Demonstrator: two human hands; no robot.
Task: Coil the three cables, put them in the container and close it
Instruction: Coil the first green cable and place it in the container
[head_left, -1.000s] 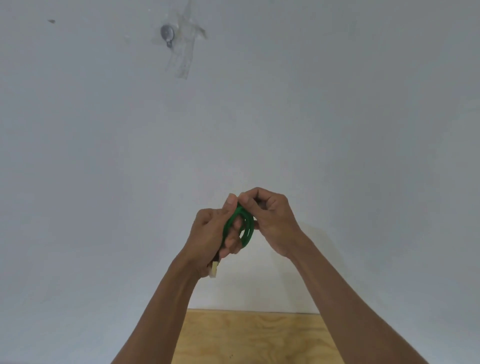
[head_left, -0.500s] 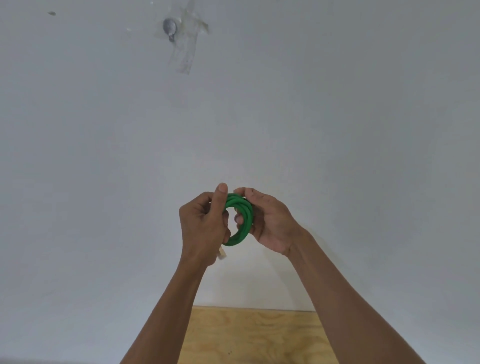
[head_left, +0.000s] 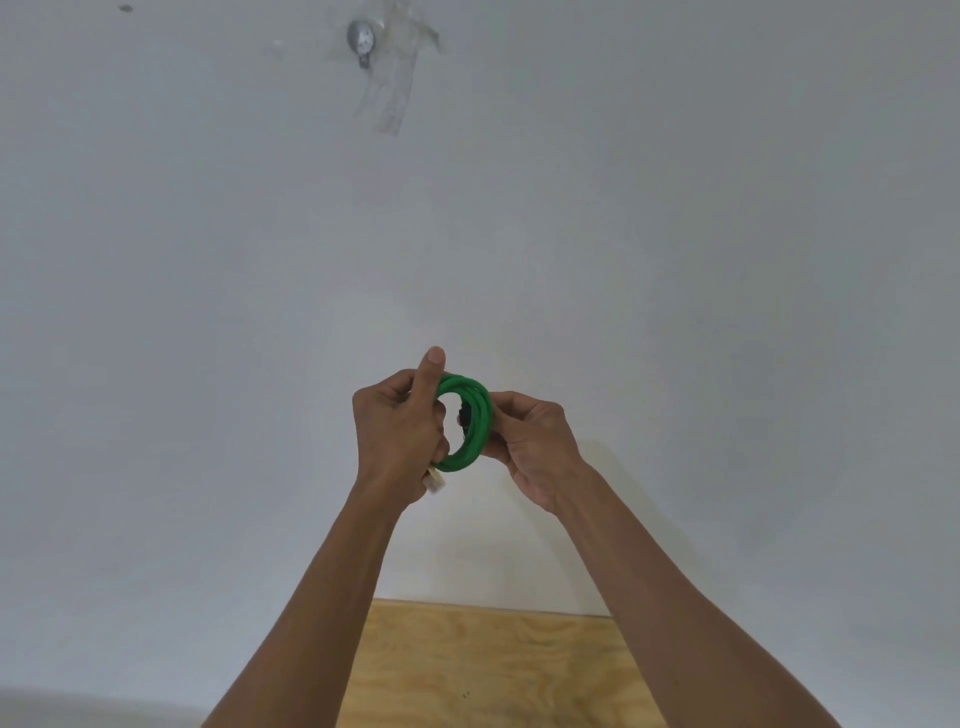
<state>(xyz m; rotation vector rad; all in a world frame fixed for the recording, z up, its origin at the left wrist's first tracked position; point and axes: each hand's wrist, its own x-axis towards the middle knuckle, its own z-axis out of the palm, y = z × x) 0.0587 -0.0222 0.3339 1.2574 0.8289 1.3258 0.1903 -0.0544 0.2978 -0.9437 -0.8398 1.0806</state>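
A white wall (head_left: 675, 260) fills most of the view, with a wooden worktop (head_left: 483, 670) low down. Both forearms reach up and forward. The left hand (head_left: 400, 436) and right hand (head_left: 535, 441) are closed on a green cable (head_left: 475, 415), coiled into an upright ring held in the air between them, its pale plug (head_left: 435, 482) below the left hand.

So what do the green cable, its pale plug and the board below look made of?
Green cable: matte rubbery or plastic jacket, probably; it bends smoothly with no shine. Pale plug: seems hard, off-white plastic, mostly hidden by the left hand. Board: unfinished plywood, grain showing.
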